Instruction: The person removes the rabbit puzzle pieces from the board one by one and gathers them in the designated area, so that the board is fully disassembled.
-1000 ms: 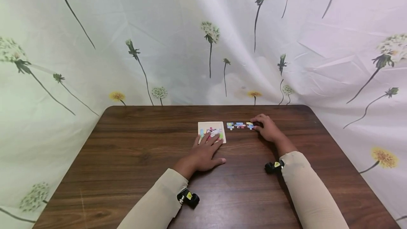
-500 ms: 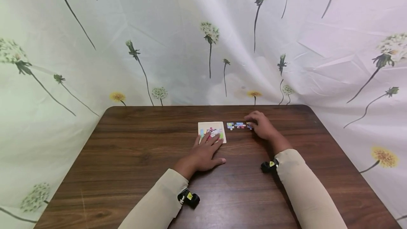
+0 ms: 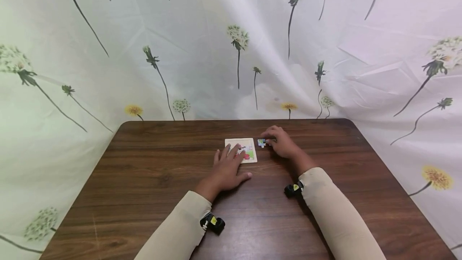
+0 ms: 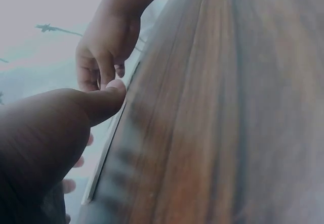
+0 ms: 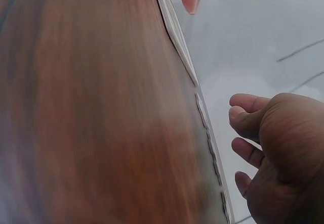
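Observation:
A small square puzzle board (image 3: 241,141) with a pale rim and a colourful picture lies toward the back of the table. Over its lower left part my left hand (image 3: 225,169) is spread, fingers straight; whether they touch it cannot be told. Just right of the board sits a blue puzzle piece (image 3: 261,143). My right hand (image 3: 283,144) hovers beside that piece, thumb and fingers loosely bent, and hides the pieces further right. The right wrist view shows thin pieces (image 5: 213,155) lying in a row on the table below the right fingers, with nothing visible in them.
The brown wooden table (image 3: 162,163) ends at a back edge close behind the board. A white curtain (image 3: 209,63) printed with dandelions hangs behind it. Each wrist carries a black camera on a strap (image 3: 294,189).
My right hand has moved left along the row of pieces, from the rightmost one toward the leftmost. The left hand has shifted slightly left on the board, uncovering more of its right side.

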Demonstrator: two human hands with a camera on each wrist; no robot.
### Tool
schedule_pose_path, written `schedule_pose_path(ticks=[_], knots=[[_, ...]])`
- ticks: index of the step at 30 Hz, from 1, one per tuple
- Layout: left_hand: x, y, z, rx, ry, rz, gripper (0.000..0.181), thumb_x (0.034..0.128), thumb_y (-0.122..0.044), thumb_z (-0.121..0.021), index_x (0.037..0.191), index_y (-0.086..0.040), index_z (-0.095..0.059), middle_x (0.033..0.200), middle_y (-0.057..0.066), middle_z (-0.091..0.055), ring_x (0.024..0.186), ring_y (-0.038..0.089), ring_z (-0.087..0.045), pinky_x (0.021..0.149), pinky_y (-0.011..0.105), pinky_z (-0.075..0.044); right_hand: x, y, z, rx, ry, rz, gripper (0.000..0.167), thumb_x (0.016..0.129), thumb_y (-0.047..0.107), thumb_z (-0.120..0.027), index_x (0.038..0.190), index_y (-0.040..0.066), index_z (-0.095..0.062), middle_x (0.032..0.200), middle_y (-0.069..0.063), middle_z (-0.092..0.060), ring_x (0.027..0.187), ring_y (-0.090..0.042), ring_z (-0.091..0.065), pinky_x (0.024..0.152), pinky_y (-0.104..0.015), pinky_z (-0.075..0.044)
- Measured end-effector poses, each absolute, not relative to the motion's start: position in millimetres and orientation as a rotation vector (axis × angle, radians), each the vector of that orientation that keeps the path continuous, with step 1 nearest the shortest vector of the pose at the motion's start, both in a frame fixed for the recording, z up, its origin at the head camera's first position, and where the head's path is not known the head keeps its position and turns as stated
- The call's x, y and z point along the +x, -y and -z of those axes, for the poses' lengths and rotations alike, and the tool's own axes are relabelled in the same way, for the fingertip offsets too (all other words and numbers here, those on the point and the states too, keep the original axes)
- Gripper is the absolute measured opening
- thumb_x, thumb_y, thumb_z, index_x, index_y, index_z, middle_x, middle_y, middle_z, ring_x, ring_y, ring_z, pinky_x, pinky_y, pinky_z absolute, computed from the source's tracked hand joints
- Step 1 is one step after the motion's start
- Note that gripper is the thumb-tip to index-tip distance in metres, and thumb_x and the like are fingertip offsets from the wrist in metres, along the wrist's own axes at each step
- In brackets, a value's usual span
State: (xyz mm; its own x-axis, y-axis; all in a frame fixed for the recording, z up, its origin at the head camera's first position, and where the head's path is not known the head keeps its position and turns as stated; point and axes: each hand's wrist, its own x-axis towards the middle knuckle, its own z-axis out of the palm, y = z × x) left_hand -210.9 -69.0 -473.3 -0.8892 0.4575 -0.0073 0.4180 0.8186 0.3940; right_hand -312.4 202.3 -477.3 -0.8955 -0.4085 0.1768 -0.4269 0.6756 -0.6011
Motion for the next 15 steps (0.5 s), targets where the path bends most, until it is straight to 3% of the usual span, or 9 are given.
schedule_pose_path(ticks=[6,15], knots=[[-206,67,472,0.738,-2.908,-0.505,0.079,0.1058,-0.062,-0.062,0.168,-0.017,-0.045,0.182,0.013,-0.028,0.169,0.043,-0.022,0.134,0.070,-0.018,-312,-193,476,0.725,2.844,-1.026,0.027,0.108,-0.001,-0.064,0.130,0.007,-0.078,0.138,-0.018,-0.064,0.136,-0.041,-0.056,0.115,-0.062,-0.048],[-192,59,472,0.818,-2.889,-0.372,0.080,0.1078,-0.065,-0.056,0.166,-0.011,-0.049,0.174,0.015,-0.039,0.165,0.041,-0.033,0.135,0.056,-0.030,-311,-177,476,0.782,2.811,-1.062,0.025,0.106,0.001,-0.068,0.129,0.004,-0.078,0.134,-0.018,-0.066,0.131,-0.040,-0.058,0.113,-0.061,-0.050]])
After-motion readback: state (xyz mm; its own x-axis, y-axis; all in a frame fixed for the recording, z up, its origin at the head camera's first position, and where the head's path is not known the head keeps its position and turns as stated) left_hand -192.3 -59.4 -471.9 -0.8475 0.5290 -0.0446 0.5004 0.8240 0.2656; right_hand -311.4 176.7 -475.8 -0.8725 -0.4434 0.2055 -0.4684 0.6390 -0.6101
